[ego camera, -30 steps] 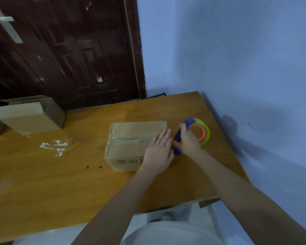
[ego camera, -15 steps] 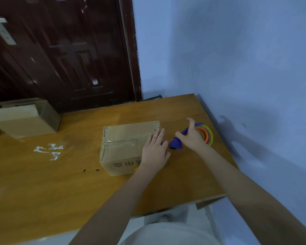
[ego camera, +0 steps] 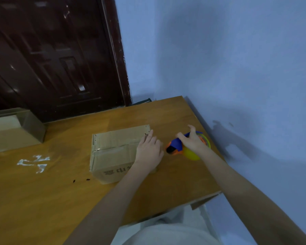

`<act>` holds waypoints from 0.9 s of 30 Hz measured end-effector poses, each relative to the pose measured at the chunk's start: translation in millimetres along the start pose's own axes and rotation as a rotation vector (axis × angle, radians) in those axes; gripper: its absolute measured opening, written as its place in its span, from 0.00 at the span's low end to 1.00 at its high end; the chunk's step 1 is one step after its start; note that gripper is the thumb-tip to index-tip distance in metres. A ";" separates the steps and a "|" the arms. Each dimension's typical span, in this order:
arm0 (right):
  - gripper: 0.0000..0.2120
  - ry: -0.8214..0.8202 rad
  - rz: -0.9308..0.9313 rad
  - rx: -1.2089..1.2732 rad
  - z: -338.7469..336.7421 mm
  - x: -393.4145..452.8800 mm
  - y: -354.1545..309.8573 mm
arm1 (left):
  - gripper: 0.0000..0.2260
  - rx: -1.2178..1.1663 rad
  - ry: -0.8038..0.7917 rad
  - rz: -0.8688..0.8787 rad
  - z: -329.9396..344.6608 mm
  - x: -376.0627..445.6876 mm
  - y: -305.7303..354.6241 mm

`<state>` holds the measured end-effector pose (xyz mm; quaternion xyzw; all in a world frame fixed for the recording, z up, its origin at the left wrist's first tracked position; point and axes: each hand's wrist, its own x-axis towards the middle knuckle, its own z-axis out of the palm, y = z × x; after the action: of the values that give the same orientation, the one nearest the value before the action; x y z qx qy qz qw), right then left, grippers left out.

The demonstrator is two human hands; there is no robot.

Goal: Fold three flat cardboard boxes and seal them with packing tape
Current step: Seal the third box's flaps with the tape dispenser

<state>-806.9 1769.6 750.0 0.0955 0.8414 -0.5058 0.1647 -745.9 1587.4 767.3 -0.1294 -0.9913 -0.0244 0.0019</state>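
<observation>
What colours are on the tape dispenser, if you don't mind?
Blue, orange and yellow tape dispenser, shown in the head view.

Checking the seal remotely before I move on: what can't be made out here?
Head view only:
- Box right end: covered by left hand, so tape there is hidden.
- Print on box front: blurred, partly behind the forearm.
- Tape dispenser: blade hidden under right hand.
- Second box: cut by left edge.

Two cardboard boxes [ego camera: 113, 152] [ego camera: 14, 131]; one tape dispenser [ego camera: 187, 145]; two hands [ego camera: 148, 151] [ego camera: 193, 140]; one table [ego camera: 42, 191].
</observation>
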 end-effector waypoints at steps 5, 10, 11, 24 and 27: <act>0.37 0.033 0.030 0.008 -13.0 -0.9 10.4 | 0.21 0.165 -0.087 0.023 1.6 -0.5 0.6; 0.37 0.035 0.054 -0.006 -16.3 -1.0 12.8 | 0.19 0.340 -0.220 0.008 -1.2 6.2 10.7; 0.37 0.040 0.052 -0.012 -15.9 -1.3 12.4 | 0.18 0.386 -0.263 0.008 -2.3 8.0 12.7; 0.37 0.005 0.089 -0.024 -15.5 -7.9 10.9 | 0.12 0.885 -0.599 0.167 7.4 12.1 43.4; 0.38 0.005 0.095 -0.018 -19.2 -8.9 13.0 | 0.16 0.871 -0.615 0.164 3.6 13.0 43.2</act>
<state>-797.8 1792.7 750.9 0.1348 0.8408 -0.4897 0.1873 -747.3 1632.6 765.9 -0.1949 -0.8510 0.4283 -0.2331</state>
